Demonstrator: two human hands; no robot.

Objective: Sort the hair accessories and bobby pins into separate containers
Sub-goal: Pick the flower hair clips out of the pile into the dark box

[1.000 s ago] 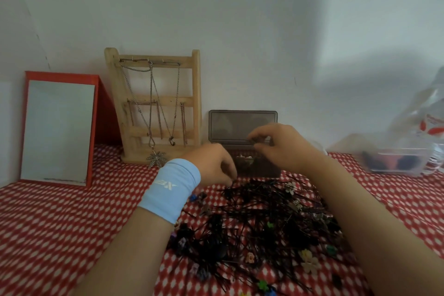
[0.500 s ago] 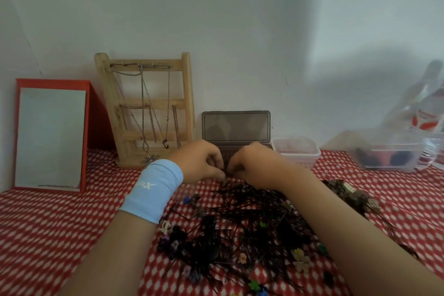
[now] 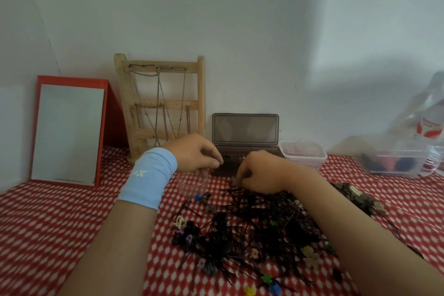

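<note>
A tangled heap of black bobby pins (image 3: 252, 223) lies on the red checked cloth, with small coloured hair clips (image 3: 189, 238) mixed in and around it. My right hand (image 3: 262, 170) reaches into the far edge of the heap, its fingers curled down and pinching pins. My left hand (image 3: 192, 154), with a light blue wristband, has curled fingers at the rim of a small clear cup (image 3: 192, 181) and seems to grip it. Behind both hands stands a dark box (image 3: 245, 128) with its lid raised. A clear plastic tub (image 3: 302, 154) sits to its right.
A wooden jewellery rack (image 3: 161, 103) with chains and a red-framed mirror (image 3: 67, 132) lean on the wall at back left. A brownish clump of clips (image 3: 355, 196) lies right of the heap. A clear container (image 3: 394, 163) and a plastic bottle (image 3: 430, 125) stand far right.
My right hand came down from the dark box to the far edge of the pin heap. My left hand has stayed beside it, now over the clear cup. The view shifted slightly.
</note>
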